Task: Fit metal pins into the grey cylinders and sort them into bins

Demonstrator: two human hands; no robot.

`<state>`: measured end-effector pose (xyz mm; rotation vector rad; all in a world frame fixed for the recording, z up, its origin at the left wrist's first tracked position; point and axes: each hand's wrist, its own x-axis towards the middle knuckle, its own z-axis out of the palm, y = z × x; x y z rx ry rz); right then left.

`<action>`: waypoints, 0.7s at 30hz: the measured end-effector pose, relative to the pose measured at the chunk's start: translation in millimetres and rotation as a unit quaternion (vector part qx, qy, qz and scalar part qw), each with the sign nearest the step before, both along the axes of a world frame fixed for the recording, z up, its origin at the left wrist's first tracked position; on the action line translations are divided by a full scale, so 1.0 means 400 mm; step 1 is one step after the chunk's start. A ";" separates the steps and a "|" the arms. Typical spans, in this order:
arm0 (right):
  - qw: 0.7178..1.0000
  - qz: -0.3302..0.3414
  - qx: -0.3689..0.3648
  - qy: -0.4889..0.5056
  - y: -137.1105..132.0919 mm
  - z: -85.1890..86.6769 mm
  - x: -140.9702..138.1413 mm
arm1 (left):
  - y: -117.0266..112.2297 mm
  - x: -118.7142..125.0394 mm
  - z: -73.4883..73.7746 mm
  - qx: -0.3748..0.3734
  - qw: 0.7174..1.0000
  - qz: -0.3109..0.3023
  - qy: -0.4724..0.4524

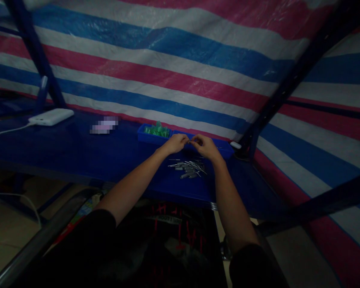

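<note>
Both my hands reach out over a dark blue bench (pixel 78 152). My left hand (pixel 175 143) and my right hand (pixel 205 146) meet fingertip to fingertip, each pinched on a tiny part too small to name. Just below them lies a loose pile of small metal pins and cylinders (pixel 189 167). Behind my left hand stands a blue tray (pixel 145 137) holding several small green parts (pixel 157 130). A second blue tray (pixel 225 150) is partly hidden behind my right hand.
A white power bank (pixel 51 117) with a cable lies at the bench's left end. A striped red, white and blue tarp (pixel 180 72) hangs behind. Dark blue frame posts (pixel 33 48) slant at left and right. A small white object (pixel 235 145) sits by the right post.
</note>
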<state>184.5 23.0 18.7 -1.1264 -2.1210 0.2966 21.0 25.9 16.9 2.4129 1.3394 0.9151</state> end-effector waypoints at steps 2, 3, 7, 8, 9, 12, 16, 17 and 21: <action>1.000 0.001 -0.002 0.004 -0.003 0.005 0.002 | 0.003 0.001 0.000 0.001 1.000 -0.002 -0.023; 1.000 -0.003 0.000 0.004 -0.004 0.008 0.004 | 0.004 0.002 -0.002 -0.003 0.999 -0.002 -0.031; 0.995 -0.094 0.038 0.009 0.006 0.015 0.037 | 0.005 0.015 -0.020 -0.035 0.999 0.001 -0.032; 0.987 -0.152 0.055 0.023 0.011 0.014 0.051 | 0.005 0.020 -0.030 -0.036 0.999 -0.005 -0.017; 0.972 -0.220 0.071 0.044 0.016 0.011 0.067 | 0.005 0.026 -0.040 -0.031 0.999 -0.019 0.006; 0.915 -0.381 0.092 0.098 0.031 -0.004 0.110 | 0.007 0.047 -0.074 -0.002 0.992 -0.088 0.095; 0.899 -0.415 0.087 0.112 0.043 -0.023 0.124 | 0.012 0.071 -0.096 0.028 0.980 -0.126 0.151; 0.901 -0.409 0.088 0.113 0.044 -0.025 0.117 | 0.012 0.074 -0.095 0.033 0.979 -0.122 0.157; 0.932 -0.329 0.089 0.121 0.039 -0.021 0.070 | 0.007 0.071 -0.080 0.043 0.983 -0.096 0.149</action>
